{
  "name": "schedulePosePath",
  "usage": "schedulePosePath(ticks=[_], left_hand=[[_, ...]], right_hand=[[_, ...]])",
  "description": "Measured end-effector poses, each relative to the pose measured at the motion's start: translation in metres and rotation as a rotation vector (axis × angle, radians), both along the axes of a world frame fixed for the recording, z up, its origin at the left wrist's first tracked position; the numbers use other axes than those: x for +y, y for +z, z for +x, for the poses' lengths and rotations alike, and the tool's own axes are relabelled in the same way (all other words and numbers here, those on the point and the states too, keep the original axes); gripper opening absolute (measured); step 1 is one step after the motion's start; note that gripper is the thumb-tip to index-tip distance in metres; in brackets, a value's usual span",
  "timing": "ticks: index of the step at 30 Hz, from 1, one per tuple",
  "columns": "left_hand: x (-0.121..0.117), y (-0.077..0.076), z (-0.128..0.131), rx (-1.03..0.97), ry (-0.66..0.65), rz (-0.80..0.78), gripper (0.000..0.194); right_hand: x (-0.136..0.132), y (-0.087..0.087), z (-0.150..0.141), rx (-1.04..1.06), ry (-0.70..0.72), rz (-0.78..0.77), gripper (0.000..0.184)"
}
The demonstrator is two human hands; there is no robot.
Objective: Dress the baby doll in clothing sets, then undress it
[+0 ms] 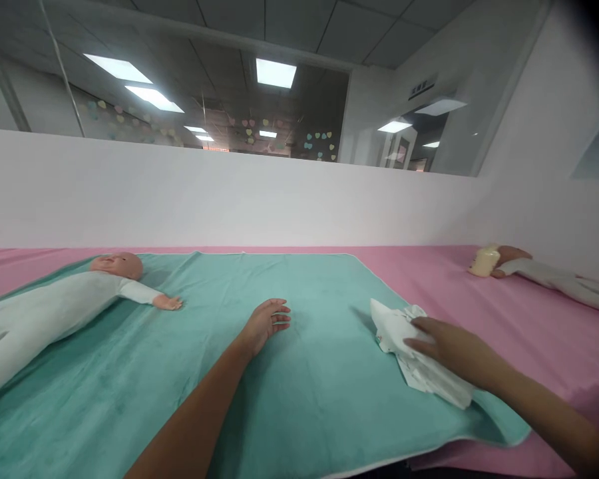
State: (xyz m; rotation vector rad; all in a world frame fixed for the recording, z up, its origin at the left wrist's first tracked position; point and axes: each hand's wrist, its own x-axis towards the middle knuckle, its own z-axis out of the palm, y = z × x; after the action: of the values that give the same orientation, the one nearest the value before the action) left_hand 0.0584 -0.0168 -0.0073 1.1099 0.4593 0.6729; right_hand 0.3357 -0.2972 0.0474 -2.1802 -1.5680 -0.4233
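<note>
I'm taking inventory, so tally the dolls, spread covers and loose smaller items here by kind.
Dolls: 2 (left doll, right doll)
Spread covers: 2 (green blanket, pink sheet)
Loose smaller items: 2 (white crumpled item under the right hand, pale yellow item)
Total: 6

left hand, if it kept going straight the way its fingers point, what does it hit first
Probably the crumpled white diaper-like item in the right hand's grip, across the soft teal blanket. Depth is unclear, so the left hand could pass just beyond it.
</note>
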Motion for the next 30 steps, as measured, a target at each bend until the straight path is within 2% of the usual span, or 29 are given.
schedulePosePath(ticks=[3, 6, 9, 12, 14, 15, 16, 18, 20, 22, 24, 25, 27, 30], left_hand=[[-0.001, 0.000, -0.001, -0.021, -0.001, -0.012, 0.028], [-0.002, -0.001, -0.002, -0.040, -0.008, -0.019, 0.030], [-0.001, -0.001, -0.004, -0.069, -0.014, -0.028, 0.033], [0.001, 0.000, -0.009, -0.103, -0.005, -0.046, 0.037], [0.002, 0.002, -0.012, -0.139, -0.017, -0.056, 0.037], [0.002, 0.004, -0.014, -0.162, -0.033, -0.059, 0.037], [0.001, 0.005, -0.015, -0.184, -0.053, -0.065, 0.036], [0.001, 0.008, -0.016, -0.232, -0.088, -0.086, 0.034], [0.001, 0.010, -0.016, -0.286, -0.070, -0.109, 0.035], [0.003, 0.010, -0.017, -0.335, -0.007, -0.112, 0.038], [0.007, 0.010, -0.017, -0.331, 0.029, -0.136, 0.048], [0.010, 0.009, -0.017, -0.313, 0.045, -0.160, 0.051], [0.016, 0.007, -0.018, -0.279, 0.115, -0.202, 0.046], [0.023, 0.006, -0.020, -0.280, 0.312, -0.209, 0.026]], right_hand=[[0.019, 0.022, -0.008, 0.168, 0.112, -0.254, 0.028], [0.055, 0.059, -0.041, 0.367, 0.311, -0.260, 0.031], [0.093, 0.108, -0.084, 0.712, 0.580, -0.076, 0.029], [0.127, 0.154, -0.112, 1.063, 0.923, 0.244, 0.026], [0.149, 0.170, -0.116, 1.188, 1.068, 0.481, 0.021], [0.160, 0.171, -0.114, 1.234, 1.102, 0.579, 0.019], [0.170, 0.166, -0.109, 1.282, 1.106, 0.652, 0.017], [0.189, 0.138, -0.096, 1.408, 1.021, 0.701, 0.020], [0.202, 0.090, -0.079, 1.570, 0.835, 0.652, 0.027], [0.208, 0.032, -0.062, 1.644, 0.676, 0.588, 0.033], [0.206, -0.019, -0.047, 1.681, 0.566, 0.489, 0.038], [0.204, -0.039, -0.041, 1.693, 0.532, 0.431, 0.039], [0.198, -0.062, -0.031, 1.737, 0.492, 0.309, 0.040], [0.191, -0.063, -0.023, 1.725, 0.496, 0.349, 0.034]])
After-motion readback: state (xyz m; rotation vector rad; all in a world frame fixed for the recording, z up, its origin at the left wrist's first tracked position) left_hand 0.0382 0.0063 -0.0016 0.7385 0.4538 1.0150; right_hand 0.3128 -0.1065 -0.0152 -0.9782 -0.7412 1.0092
